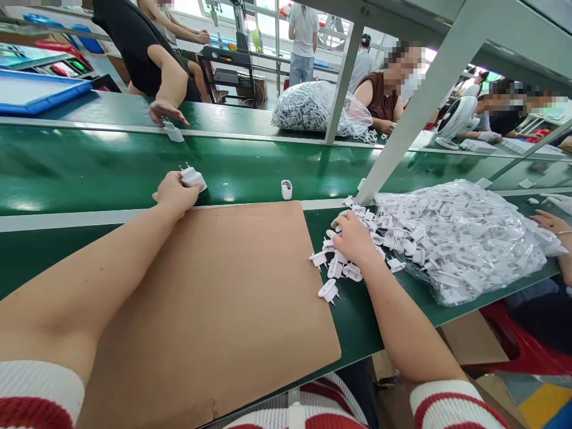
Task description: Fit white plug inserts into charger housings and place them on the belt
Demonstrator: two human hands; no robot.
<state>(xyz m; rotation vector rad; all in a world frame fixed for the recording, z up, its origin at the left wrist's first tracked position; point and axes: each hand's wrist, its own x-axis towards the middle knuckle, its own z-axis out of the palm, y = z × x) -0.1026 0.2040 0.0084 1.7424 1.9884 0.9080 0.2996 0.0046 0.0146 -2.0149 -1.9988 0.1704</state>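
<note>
My left hand [176,193] is closed around a white charger plug [192,177] with two pins pointing up, held over the green belt just past the cardboard's far edge. To the right, my right hand [355,238] dips into a heap of loose white plug pieces [335,265], its fingers curled. Whatever lies between those fingertips is hidden among the pieces. A clear plastic bag [469,238], full of similar white pieces, spills toward this hand. Beneath my forearms lies a flat brown cardboard sheet [223,304].
One white charger [286,189] stands on the green belt [241,161]. Across it, a co-worker's hand [167,112] is above a small white piece [173,131]. Another filled bag [308,107] sits opposite. A slanted metal post [402,119] rises beside the right-hand bag; another person's hand [552,221] is at far right.
</note>
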